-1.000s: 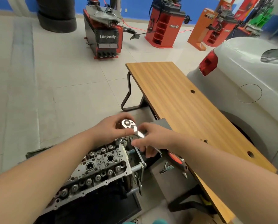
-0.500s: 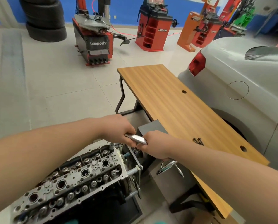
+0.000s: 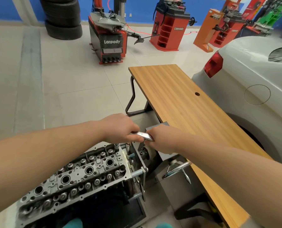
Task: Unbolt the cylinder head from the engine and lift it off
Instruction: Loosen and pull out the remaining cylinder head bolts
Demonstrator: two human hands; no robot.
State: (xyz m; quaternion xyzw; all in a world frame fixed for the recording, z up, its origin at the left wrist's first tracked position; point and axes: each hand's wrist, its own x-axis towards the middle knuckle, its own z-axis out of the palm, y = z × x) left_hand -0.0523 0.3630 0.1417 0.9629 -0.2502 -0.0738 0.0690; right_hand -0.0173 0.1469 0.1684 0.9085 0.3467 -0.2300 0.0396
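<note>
The grey cylinder head (image 3: pixel 81 175), with its rows of valve springs and round plug wells, sits on the engine at the lower left. A chrome ratchet wrench (image 3: pixel 142 135) lies level above its far right corner, with a socket extension (image 3: pixel 116 146) dropping to a bolt there. My left hand (image 3: pixel 120 128) covers and holds the ratchet's head end. My right hand (image 3: pixel 160 139) grips the handle, which is mostly hidden in the fist.
A long wooden bench (image 3: pixel 184 116) runs along the right, beside a white car (image 3: pixel 252 89). A steel crank handle (image 3: pixel 176 168) sticks out of the engine stand below my right forearm. Red tyre machines (image 3: pixel 109 40) and stacked tyres (image 3: pixel 63 17) stand far back.
The ratchet handle has swung from pointing toward me to lying level between my hands, and my left hand now covers its head. My view has shifted, showing more of the cylinder head.
</note>
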